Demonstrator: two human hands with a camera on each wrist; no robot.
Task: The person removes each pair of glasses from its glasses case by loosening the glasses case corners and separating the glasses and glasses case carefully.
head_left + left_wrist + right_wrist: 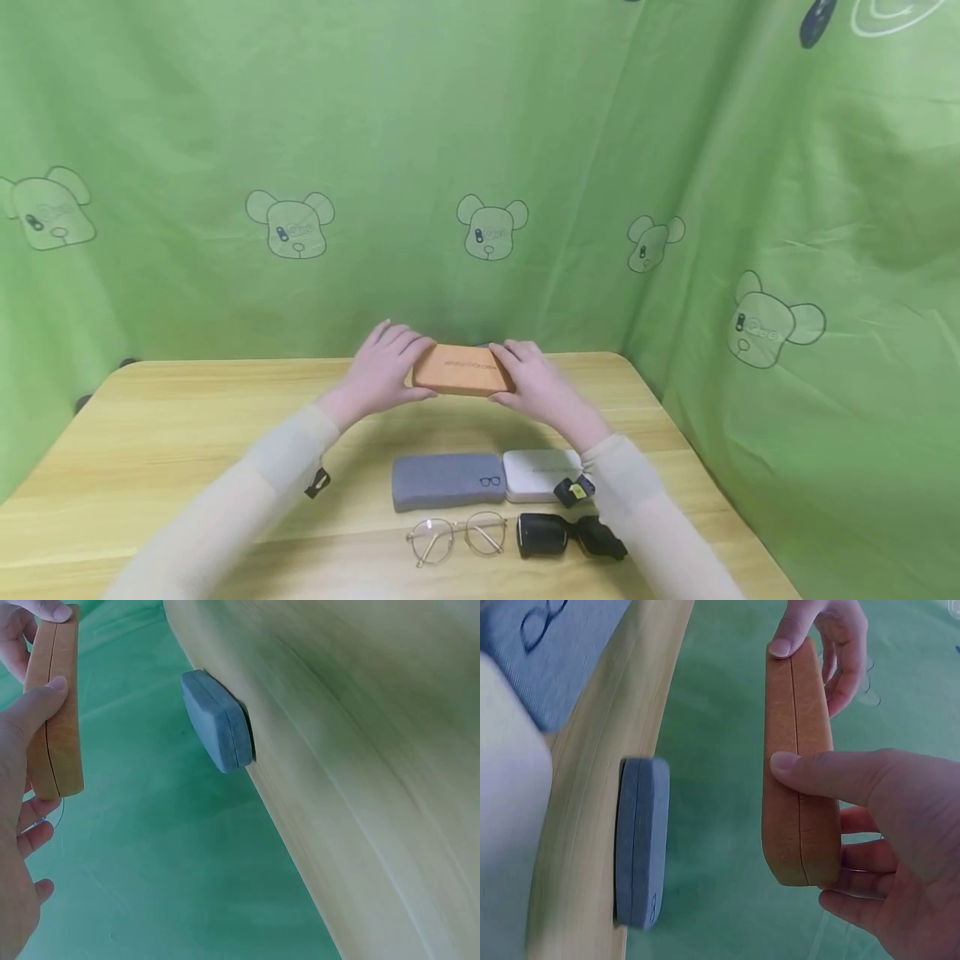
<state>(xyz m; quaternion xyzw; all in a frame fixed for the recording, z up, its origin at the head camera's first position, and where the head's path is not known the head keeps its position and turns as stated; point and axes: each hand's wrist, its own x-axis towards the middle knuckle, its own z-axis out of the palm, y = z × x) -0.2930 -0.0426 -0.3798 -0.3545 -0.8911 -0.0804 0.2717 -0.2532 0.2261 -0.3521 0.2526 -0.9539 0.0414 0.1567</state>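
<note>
Both hands hold an orange-brown glasses case point(461, 371) up above the far part of the table, one hand at each end. My left hand point(386, 367) grips its left end, thumb on the near side and fingers behind. At the other end my right hand point(543, 383) pinches it the same way. In the right wrist view the case point(801, 817) looks closed, with a seam running along its side; the right thumb presses near that seam. Behind it, a blue-grey glasses case point(643, 840) lies at the table's far edge, mostly hidden in the head view.
Nearer me lie a grey-blue case point(446, 483) with a glasses print and a white case point(536, 475), side by side. In front of them are thin-framed glasses point(452, 527) and black sunglasses point(543, 535). Green curtain point(390, 167) surrounds the wooden table point(225, 417).
</note>
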